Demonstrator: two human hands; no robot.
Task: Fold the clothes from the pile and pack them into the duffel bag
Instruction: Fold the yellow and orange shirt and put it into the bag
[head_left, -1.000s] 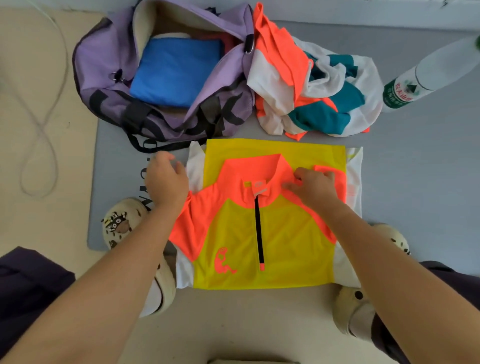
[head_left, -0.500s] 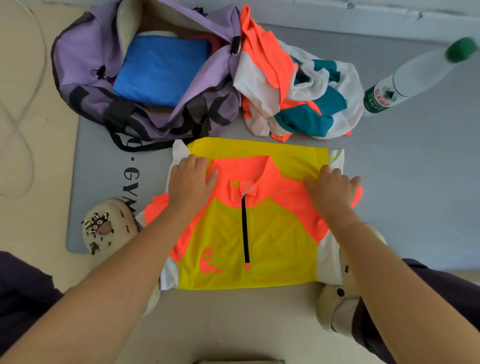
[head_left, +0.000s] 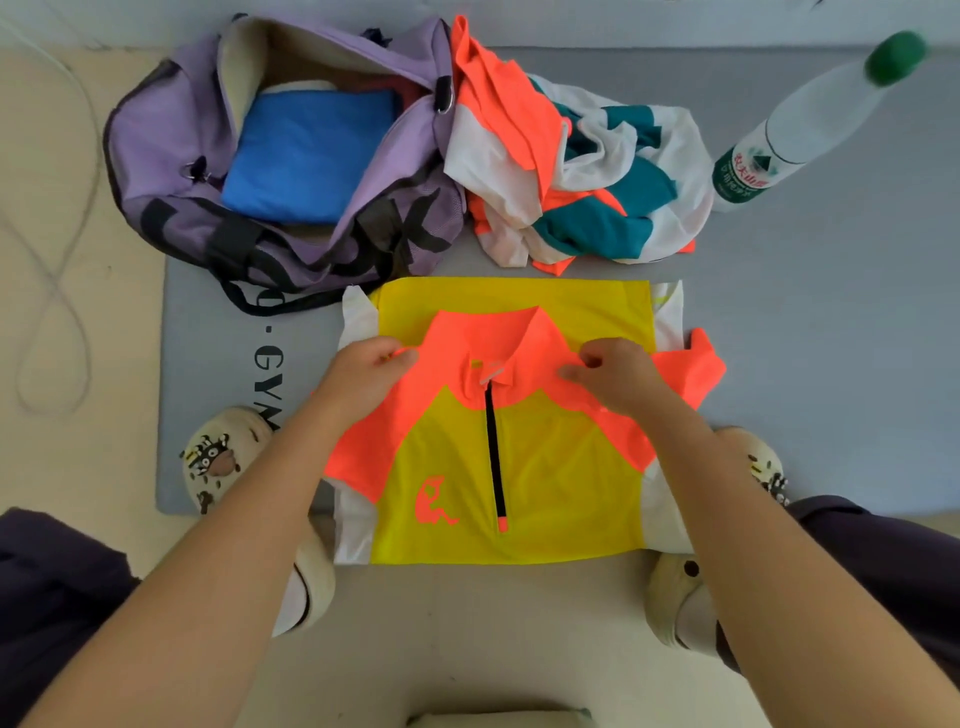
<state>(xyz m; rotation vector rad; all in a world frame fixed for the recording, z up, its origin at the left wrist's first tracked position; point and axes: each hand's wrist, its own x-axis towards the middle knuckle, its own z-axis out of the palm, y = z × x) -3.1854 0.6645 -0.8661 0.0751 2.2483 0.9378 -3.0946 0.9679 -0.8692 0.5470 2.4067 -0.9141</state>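
From the head view, a grey mat (head_left: 831, 312) lies on a pale floor (head_left: 467, 649), with a white cable (head_left: 47, 291) at the left. At the mat's far left corner stands one purple bag (head_left: 171, 171), open, with a blue folded cloth (head_left: 311, 156) inside. Just right of it is one pile (head_left: 582, 171) of orange, white and teal clothes, and one bottle (head_left: 779, 140) near the far right. One yellow and orange shirt (head_left: 519, 467) lies flat at the near edge. The left hand (head_left: 363, 379) and right hand (head_left: 613, 374) each pinch the orange fabric beside the collar. Two slippers (head_left: 218, 457) show.
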